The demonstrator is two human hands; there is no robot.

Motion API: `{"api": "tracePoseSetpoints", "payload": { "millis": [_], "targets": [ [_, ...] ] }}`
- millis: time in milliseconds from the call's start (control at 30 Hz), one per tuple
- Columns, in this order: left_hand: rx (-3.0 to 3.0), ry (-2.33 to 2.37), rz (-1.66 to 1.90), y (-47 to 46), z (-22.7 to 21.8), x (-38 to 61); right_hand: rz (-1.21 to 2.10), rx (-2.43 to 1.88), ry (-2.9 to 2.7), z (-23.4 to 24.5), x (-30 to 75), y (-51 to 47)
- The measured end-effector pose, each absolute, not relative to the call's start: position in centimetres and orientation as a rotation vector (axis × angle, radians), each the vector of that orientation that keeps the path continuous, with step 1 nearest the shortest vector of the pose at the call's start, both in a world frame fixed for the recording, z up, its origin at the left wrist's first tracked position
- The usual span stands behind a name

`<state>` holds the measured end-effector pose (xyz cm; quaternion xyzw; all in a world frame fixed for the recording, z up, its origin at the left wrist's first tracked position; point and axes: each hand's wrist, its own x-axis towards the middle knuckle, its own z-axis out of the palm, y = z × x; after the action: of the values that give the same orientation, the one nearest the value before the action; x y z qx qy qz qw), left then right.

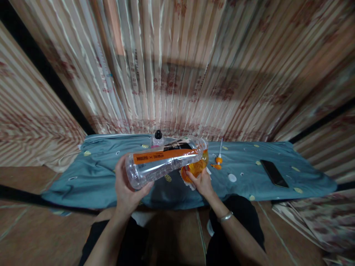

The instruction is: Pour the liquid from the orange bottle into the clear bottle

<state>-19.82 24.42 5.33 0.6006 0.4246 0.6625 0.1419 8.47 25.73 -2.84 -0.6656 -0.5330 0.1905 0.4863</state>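
Over the cloth (94,177), left hand (125,194) grips clear bottle (163,162), right hand (203,183) amber bottle (197,168); phone (274,173) well apart, toward cloth's right edge.

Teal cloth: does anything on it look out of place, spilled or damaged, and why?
The orange pump lies loose on the cloth, right of the amber bottle, looking odd because it is fitted to nothing. No clear spill or damage shows.

Amber bottle (199,166) and pump (219,160) leave a narrow gap.
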Motion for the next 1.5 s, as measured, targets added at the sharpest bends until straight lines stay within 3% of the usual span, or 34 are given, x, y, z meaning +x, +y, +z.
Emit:
{"api": "tracePoseSetpoints", "payload": {
  "millis": [1500],
  "targets": [
    [1.582,1.126,1.893,24.9,5.2,-19.5,0.569,-1.528,-1.059,-3.0,6.7,25.7]
  ]
}}
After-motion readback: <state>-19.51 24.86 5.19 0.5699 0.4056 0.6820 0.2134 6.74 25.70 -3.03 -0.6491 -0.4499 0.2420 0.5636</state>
